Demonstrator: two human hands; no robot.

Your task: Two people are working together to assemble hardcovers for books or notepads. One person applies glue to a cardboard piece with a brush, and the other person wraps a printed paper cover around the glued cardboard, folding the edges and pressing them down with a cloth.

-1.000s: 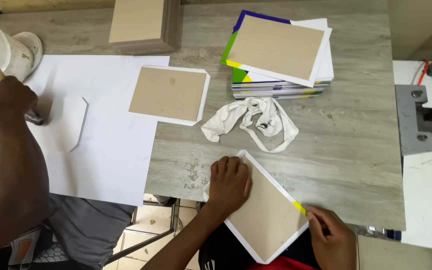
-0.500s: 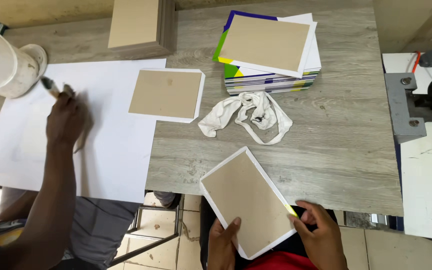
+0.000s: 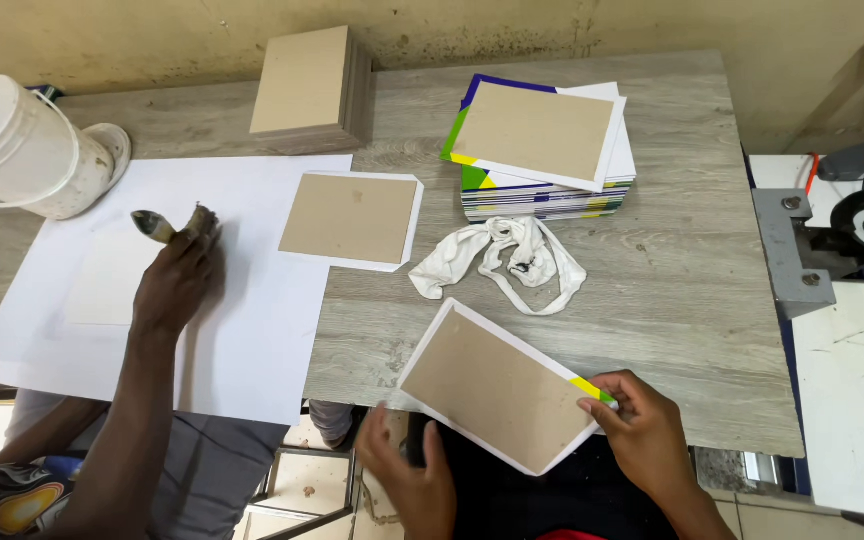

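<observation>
The board panel [image 3: 497,390], a brown card rectangle backed by a white sheet that is showing as a border all round, is lying tilted on the near edge of the bench [image 3: 672,280], its near corner hanging out past the edge. The right hand [image 3: 642,435] is pinching the panel's right corner, thumb on top over a strip of yellow and green, fingers under. The left hand [image 3: 414,480] is hovering just below the overhanging edge, fingers loosely spread and holding nothing; I cannot tell whether it is touching the panel.

The panel is looking flat, stiff and light, so it is likely lifting easily by one corner without sagging. The white border is thinner and is probably creasing or tearing if pinched alone, so the safer hold is on the card itself, at a corner or along the overhanging edge.

Just beyond it a crumpled white cloth [image 3: 502,260] is lying, and farther off a stack of coloured covers [image 3: 542,150] topped by another panel. To the left, another person's hand [image 3: 177,275] is holding a brush [image 3: 155,226] over a large white sheet [image 3: 252,330], near a white bucket [image 3: 17,145].
</observation>
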